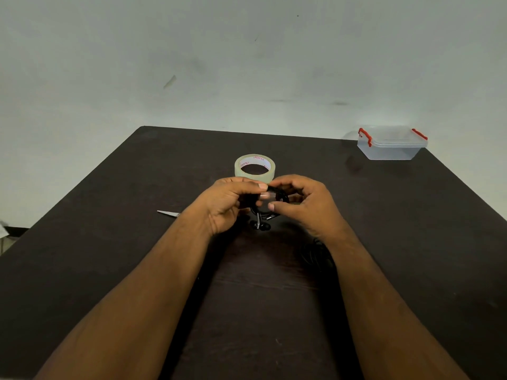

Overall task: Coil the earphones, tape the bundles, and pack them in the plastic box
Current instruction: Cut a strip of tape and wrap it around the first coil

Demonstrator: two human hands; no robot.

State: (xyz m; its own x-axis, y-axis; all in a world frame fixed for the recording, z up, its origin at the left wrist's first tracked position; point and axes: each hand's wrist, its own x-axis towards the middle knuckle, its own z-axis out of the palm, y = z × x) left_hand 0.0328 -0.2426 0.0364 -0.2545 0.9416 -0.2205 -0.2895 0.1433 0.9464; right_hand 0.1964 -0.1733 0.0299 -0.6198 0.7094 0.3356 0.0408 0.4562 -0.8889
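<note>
A coiled black earphone bundle [270, 204] is held above the dark table between both hands. My left hand [229, 205] pinches its left side, and my right hand [300, 205] grips its right side. A clear strip of tape [264, 195] lies across the coil between my thumbs. The earbuds [260, 225] hang down below the coil. A roll of clear tape [254, 168] lies flat just behind my hands. More black earphone cable [315, 253] lies on the table under my right wrist. The clear plastic box [391, 144] with red clips stands closed at the far right corner.
A scissor blade [168, 213] pokes out from behind my left forearm on the left. The dark table [137, 187] ends at a pale wall behind. Its left edge runs diagonally, with some dim clutter [11, 231] beyond it.
</note>
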